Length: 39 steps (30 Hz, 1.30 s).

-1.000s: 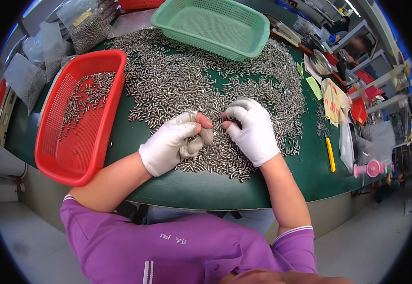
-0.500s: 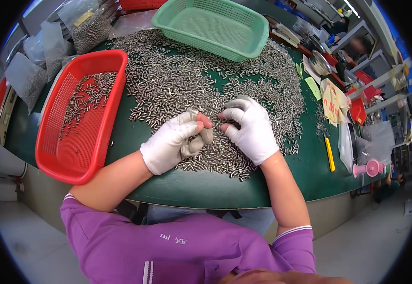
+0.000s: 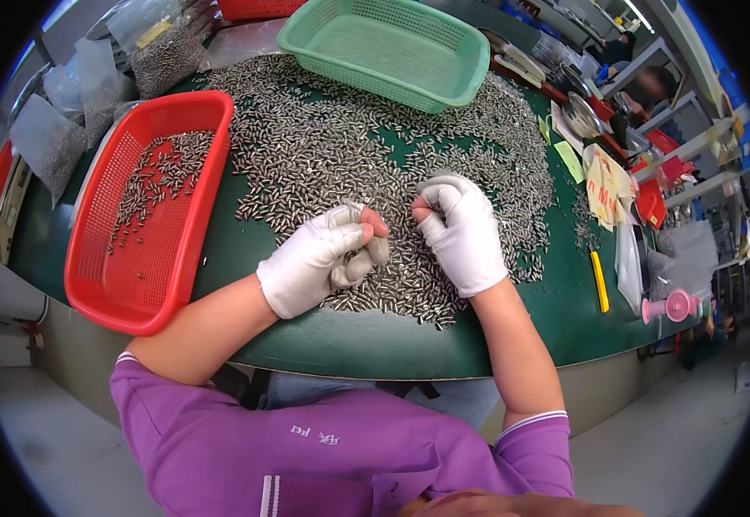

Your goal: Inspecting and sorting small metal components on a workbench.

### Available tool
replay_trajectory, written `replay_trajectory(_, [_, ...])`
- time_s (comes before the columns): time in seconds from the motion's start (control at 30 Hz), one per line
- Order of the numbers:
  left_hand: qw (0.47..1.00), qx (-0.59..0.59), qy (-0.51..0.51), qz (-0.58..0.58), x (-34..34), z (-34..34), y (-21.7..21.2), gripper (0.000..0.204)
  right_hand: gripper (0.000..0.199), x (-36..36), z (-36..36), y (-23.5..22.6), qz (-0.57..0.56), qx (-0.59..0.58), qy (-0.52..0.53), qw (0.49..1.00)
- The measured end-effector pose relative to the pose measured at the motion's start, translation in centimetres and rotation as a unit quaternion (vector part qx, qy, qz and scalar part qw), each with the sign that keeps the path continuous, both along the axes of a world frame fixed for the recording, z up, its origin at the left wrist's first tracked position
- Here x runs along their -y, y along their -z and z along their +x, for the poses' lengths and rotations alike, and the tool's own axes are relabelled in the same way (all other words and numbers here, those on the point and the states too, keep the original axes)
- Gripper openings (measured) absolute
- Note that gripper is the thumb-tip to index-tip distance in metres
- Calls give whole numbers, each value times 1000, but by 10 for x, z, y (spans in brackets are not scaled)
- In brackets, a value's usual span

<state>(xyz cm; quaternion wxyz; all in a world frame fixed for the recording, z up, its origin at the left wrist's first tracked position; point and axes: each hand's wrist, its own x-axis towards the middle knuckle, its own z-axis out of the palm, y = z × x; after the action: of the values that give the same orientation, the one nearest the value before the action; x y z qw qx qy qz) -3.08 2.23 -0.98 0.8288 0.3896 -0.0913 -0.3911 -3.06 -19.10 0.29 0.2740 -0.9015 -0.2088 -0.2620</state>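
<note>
the left hand (image 3: 323,256) is clenched on small metal pins (image 3: 366,155) scooped from the table heap, their axes pointing every way; the right hand (image 3: 461,233) pinches one. clear bags (image 3: 47,142) lie beyond the red basket (image 3: 207,194).

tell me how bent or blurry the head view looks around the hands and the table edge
Head view: fisheye bows the green table edge into a curve; left hand, right hand and the metal pins sit sharp mid-frame; black corners.

Single head-worn fisheye view, steeply down and close over the green table (image 3: 323,345), edges perhaps distorted.
</note>
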Motion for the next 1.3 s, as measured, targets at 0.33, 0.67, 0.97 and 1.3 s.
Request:
replay_trajectory(0.33, [1000, -1, 2, 5, 1, 0, 0, 16, 6, -2, -1, 1, -82, -65, 4, 995])
replay_trajectory(0.67, [998, 53, -1, 46, 2, -2, -1, 30, 12, -5, -17, -9, 326, -264, -141, 897])
replay_trajectory(0.97, [991, 61, 5, 123, 5, -4, -8, 19, 20, -16, -19, -6, 236, -207, -82, 946])
replay_trajectory(1.3, [998, 32, 16, 58, 3, -3, -3, 26, 11, 2, -6, 4, -80, -93, 25, 992])
